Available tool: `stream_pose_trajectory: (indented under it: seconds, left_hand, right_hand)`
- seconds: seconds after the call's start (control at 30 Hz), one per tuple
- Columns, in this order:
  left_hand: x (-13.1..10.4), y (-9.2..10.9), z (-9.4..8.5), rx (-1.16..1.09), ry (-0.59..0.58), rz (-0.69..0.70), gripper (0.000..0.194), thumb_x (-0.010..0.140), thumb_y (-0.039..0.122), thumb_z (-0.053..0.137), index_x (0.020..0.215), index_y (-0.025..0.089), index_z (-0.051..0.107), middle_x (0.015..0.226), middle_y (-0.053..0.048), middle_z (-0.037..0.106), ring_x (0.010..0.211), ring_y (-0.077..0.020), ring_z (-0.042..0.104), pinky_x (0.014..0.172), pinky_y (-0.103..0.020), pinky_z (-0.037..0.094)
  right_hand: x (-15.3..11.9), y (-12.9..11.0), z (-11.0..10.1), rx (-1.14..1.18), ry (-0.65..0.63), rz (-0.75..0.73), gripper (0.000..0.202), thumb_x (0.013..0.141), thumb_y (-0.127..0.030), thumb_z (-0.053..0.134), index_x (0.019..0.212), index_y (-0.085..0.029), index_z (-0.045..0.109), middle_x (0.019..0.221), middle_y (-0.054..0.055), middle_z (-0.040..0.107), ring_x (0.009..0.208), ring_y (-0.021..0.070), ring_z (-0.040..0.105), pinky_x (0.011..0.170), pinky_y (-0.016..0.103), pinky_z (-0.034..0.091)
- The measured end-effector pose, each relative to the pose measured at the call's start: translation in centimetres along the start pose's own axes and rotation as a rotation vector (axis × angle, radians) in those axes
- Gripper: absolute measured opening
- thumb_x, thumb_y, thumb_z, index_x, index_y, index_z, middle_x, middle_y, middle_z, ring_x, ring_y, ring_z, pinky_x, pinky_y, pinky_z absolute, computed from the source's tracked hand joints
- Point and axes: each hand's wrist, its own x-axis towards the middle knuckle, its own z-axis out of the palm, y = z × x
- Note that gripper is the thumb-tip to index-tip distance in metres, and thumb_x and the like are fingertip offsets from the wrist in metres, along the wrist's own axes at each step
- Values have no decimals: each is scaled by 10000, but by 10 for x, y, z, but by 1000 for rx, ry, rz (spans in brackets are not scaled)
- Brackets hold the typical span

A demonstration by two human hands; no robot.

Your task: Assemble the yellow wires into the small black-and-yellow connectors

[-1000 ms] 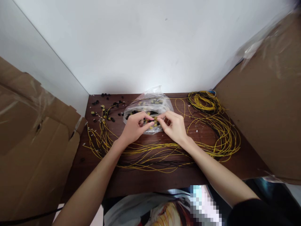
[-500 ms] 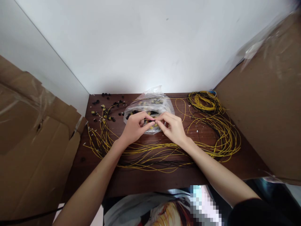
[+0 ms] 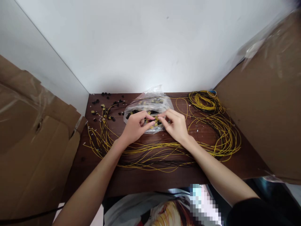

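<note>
Over an opened clear plastic bag (image 3: 162, 107), my left hand (image 3: 134, 126) is closed in a pinch, with a small black part (image 3: 152, 120) at the fingertips. Facing it, my right hand (image 3: 176, 125) also pinches thumb against finger. Whatever it holds is too small to make out, perhaps a thin dark wire. A narrow gap separates the two sets of fingertips. Inside the bag lie many small yellow and black pieces, partly hidden by my hands. Below my wrists a loose bundle of yellow and black wires (image 3: 155, 147) runs across the table.
A coil of yellow wire (image 3: 202, 102) lies at the back right. Small black and yellow pieces (image 3: 103, 108) are scattered at the back left of the brown table (image 3: 150, 182). Cardboard sheets (image 3: 35, 141) stand at both sides, and a white wall (image 3: 150, 47) rises behind.
My right hand has drawn slightly to the right, so the fingertips that met now stand a little apart. My left hand has stayed nearly in place.
</note>
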Motion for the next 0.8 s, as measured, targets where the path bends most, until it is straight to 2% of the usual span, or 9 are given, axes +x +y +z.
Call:
stream_pose_trajectory:
  seconds: [0.17,0.3,0.4,0.8]
  left_hand:
    - [0,0,0,5,-4,-7,70,766,199,649,793,134,647,530,76,327,458,-61,288,490,-218,250]
    - [-1,-1,0,12,-11,2,81,771,207,646,798,131,646,536,73,332,463,-63,295,494,-220,251]
    - [-1,-1,0,22,-12,11,76,776,207,641,788,132,641,535,72,331,469,-65,303,496,-219,253]
    - [-1,-2,1,27,-27,20,84,787,227,633,784,144,616,533,71,347,465,-65,303,477,-210,254]
  right_hand:
    - [0,2,1,26,-40,-27,99,852,-213,534,851,-196,632,797,26,645,686,149,587,641,268,459]
    - [0,0,1,61,-101,-60,125,864,-222,523,944,-201,616,863,36,647,727,150,581,661,274,461]
    - [0,-1,1,81,-130,-91,116,876,-229,508,896,-200,618,862,38,646,766,154,586,684,279,463]
    - [1,0,-2,3,-56,-23,112,849,-232,544,803,-195,640,835,39,651,743,165,595,678,294,474]
